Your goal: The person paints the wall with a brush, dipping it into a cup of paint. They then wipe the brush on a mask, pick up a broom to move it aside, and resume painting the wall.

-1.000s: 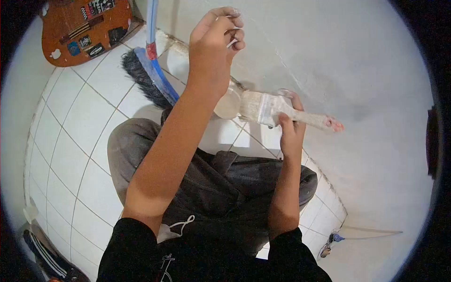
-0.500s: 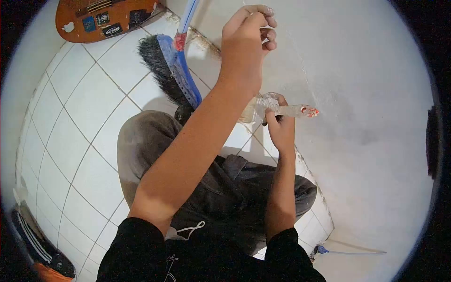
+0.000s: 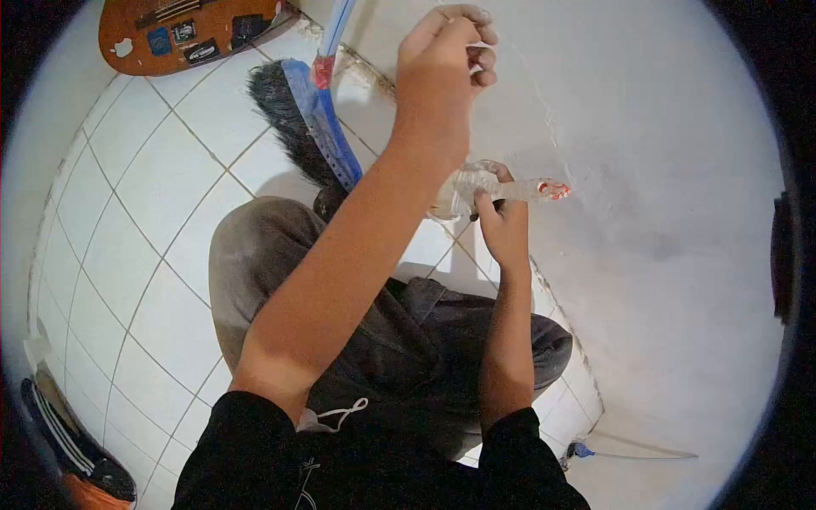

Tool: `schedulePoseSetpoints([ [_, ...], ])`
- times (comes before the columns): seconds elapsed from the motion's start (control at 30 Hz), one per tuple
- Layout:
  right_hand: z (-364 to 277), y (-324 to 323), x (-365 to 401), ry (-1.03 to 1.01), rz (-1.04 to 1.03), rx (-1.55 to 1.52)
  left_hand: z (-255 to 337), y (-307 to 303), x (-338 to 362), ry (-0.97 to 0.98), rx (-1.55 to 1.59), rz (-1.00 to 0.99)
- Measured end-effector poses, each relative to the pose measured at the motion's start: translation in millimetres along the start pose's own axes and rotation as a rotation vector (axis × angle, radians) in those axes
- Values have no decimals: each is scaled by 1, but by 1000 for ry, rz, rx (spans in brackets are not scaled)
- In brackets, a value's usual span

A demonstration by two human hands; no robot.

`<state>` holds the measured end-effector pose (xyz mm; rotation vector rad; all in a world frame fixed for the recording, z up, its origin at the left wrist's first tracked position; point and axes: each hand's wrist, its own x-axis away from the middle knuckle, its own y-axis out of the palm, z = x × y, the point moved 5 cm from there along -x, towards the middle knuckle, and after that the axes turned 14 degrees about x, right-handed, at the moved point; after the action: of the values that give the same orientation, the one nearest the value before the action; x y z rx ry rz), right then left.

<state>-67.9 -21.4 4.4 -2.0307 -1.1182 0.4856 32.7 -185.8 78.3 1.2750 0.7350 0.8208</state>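
Partly hidden behind the left forearm (image 3: 331, 255), a whitish, smeared, red-ended brush (image 3: 513, 190) is gripped by the right hand (image 3: 507, 234); the left hand (image 3: 444, 53) curls its fingers, and whether it holds anything I cannot tell.

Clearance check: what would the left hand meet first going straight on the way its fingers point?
Likely the wall: the left hand faces it with nothing visible between, though depth is unclear; they may already touch.
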Motion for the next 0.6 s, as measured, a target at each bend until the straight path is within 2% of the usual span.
schedulePoseSetpoints([
  [0.1,4,1,-2,-53,24,-38,4,-4,-3,59,49,-85],
  [0.17,5,0,-2,-40,13,-50,12,-3,-1,170,-103,-108],
  [0.2,6,0,-3,-29,-4,-62,12,-6,-3,109,16,-80],
  [0.33,10,-9,0,-2,-21,-105,10,-5,-5,86,43,-57],
  [0.4,19,-17,3,60,89,-283,10,-6,-5,77,-8,24],
  [0.43,19,-19,5,62,93,-283,9,-7,-6,73,-8,22],
  [0.5,25,-26,8,193,141,-423,9,-9,-7,74,-1,9],
  [0.6,29,-27,4,110,99,-225,9,-7,-5,96,-53,-55],
])
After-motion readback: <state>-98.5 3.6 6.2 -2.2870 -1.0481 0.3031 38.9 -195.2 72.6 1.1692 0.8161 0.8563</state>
